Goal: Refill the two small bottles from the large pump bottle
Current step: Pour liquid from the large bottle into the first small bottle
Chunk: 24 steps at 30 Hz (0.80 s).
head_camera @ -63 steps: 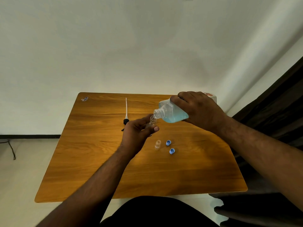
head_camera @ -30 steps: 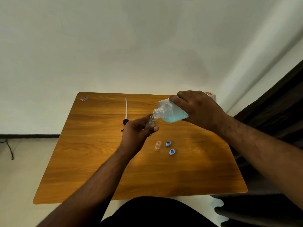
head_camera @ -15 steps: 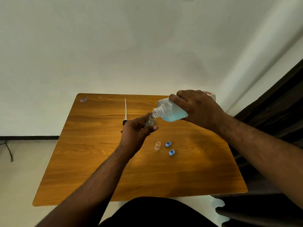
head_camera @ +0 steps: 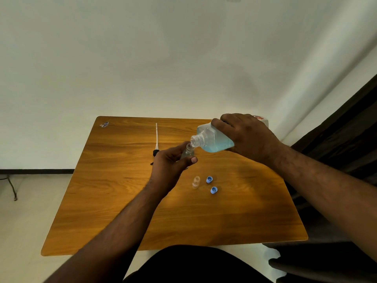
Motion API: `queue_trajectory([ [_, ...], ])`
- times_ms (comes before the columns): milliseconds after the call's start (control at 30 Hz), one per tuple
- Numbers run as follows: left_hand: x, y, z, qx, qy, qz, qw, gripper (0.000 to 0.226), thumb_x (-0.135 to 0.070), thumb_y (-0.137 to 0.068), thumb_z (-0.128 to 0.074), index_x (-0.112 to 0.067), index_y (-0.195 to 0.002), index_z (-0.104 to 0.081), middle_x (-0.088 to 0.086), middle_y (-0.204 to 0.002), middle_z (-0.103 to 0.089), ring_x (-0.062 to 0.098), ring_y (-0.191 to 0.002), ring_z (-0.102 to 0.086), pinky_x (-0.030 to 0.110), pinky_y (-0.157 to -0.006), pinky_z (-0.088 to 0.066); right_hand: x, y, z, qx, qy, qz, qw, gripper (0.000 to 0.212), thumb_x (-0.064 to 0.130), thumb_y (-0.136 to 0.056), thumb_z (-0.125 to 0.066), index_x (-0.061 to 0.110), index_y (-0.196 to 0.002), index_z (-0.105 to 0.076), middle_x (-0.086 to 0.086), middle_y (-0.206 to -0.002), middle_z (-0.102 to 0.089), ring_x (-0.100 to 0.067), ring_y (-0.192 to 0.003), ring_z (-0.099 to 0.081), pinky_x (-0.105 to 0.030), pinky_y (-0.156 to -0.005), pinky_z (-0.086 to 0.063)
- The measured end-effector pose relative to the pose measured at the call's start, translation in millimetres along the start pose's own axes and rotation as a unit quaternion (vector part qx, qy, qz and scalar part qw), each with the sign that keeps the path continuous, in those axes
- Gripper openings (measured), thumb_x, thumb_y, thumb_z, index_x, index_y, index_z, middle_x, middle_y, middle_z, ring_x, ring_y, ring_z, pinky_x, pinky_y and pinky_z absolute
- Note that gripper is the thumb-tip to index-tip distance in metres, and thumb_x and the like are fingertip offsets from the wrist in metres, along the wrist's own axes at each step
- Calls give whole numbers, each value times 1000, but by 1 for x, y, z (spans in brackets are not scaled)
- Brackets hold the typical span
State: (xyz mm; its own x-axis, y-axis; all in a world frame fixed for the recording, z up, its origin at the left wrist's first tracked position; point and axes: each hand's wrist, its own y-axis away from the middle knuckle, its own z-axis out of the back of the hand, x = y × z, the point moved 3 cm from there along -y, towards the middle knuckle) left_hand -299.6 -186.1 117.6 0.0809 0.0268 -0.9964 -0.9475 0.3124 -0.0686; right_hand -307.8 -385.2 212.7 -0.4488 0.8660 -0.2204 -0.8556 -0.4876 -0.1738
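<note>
Left hand (head_camera: 170, 163) covers most of the held small bottle (head_camera: 188, 151); its fill level is indeterminable. Right hand (head_camera: 247, 135) conceals the large bottle's (head_camera: 214, 139) rear. Sticker (head_camera: 104, 124), upper left: print illegible.

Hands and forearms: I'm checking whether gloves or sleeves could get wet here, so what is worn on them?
Nothing. The left hand and right hand are bare, with no gloves. No rings, watch or bands show. Both forearms are uncovered as far as the frame edge; no sleeve is visible.
</note>
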Motion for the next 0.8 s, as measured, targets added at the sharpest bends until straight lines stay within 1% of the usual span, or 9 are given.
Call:
queue_trajectory([
  [133,-1,1,0,0,-2,-4,1000,48,-10,-80,-75,-28,-123,-60,-23,-93,-72,6,-93,-69,21,-70,-58,0,0,1,0,5,1,1000,69,25,-69,-81,9,-128,-50,-17,-114,-60,-32,-98,-61,-47,-75,-55],
  [200,-1,1,-1,-2,0,-6,1000,50,-10,-80,-75,-24,-125,-60,-21,-95,-72,6,-93,-70,22,-71,-58,-1,0,1,-1,6,0,1000,69,24,-69,-81,9,-129,-50,-17,-114,-60,-32,-98,-61,-47,-75,-55],
  [300,-1,1,-1,-5,-1,-7,1000,50,-10,-79,-75,-16,-127,-61,-16,-97,-73,11,-93,-70,26,-74,-60,0,1,1,1,8,1,1000,70,24,-69,-81,10,-129,-49,-17,-115,-59,-31,-98,-61,-47,-76,-55],
  [433,-1,2,-2,-1,0,-3,1000,49,-10,-80,-75,-18,-127,-61,-16,-97,-73,16,-95,-70,31,-77,-61,0,3,0,4,11,1,1000,71,24,-68,-82,11,-130,-48,-16,-116,-59,-31,-100,-60,-47,-78,-54],
  [667,0,3,-2,-4,6,2,1000,51,-11,-80,-75,-13,-129,-60,-5,-104,-74,18,-97,-70,40,-79,-61,0,3,1,-11,10,7,1000,71,24,-67,-82,10,-128,-49,-17,-113,-60,-32,-97,-61,-47,-75,-55],
  [800,0,4,-2,-1,12,4,1000,50,-11,-80,-75,-16,-128,-61,-9,-98,-73,26,-99,-68,42,-79,-60,1,4,0,-21,3,11,1000,71,24,-66,-83,10,-126,-49,-17,-113,-61,-32,-96,-62,-47,-74,-56],
])
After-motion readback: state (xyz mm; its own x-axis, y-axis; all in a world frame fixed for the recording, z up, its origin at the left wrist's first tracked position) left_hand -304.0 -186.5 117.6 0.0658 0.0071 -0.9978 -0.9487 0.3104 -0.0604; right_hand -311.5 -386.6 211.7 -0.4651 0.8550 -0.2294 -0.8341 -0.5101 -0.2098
